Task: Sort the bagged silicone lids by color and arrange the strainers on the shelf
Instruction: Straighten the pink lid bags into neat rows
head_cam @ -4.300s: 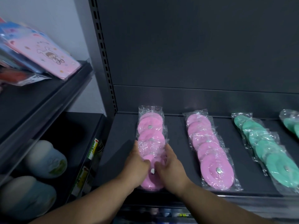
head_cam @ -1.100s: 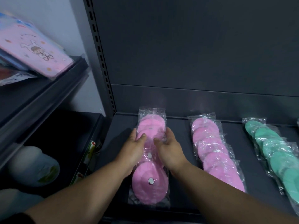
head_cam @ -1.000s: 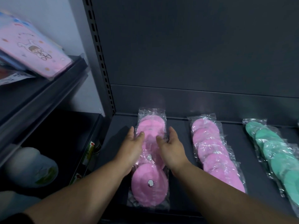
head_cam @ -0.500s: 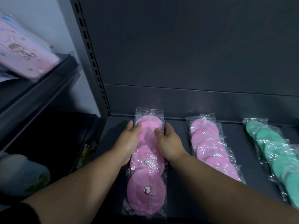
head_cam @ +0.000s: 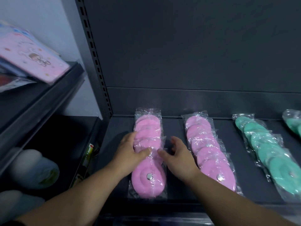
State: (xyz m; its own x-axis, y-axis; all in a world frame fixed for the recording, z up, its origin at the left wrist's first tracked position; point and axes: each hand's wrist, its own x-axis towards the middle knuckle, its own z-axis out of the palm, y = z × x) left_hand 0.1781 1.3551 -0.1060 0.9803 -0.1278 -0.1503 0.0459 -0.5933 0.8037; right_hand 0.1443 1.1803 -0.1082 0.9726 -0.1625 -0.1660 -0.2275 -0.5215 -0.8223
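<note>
The left hand (head_cam: pixel 130 152) lies flat against the left edge of the nearest row of bagged pink lids (head_cam: pixel 149 181), its thumb across the plastic, while the right hand (head_cam: pixel 178 156) is loosely spread with its fingers off the bag and only its thumb near the right edge. Half a second ago both hands pressed this row from either side, so the right one has let go and drifted toward the gap beside the second pink row (head_cam: pixel 210 154). The nearest row lies straight, front to back, at the left end of the dark shelf (head_cam: pixel 174 128), with the second pink row to its right and the green rows (head_cam: pixel 268 154) beyond. Judging from this, the squaring-up of that row is about done and the colours already stand apart. No strainers are in view. On the neighbouring shelf at far left lies a pink printed package (head_cam: pixel 32 61).
</note>
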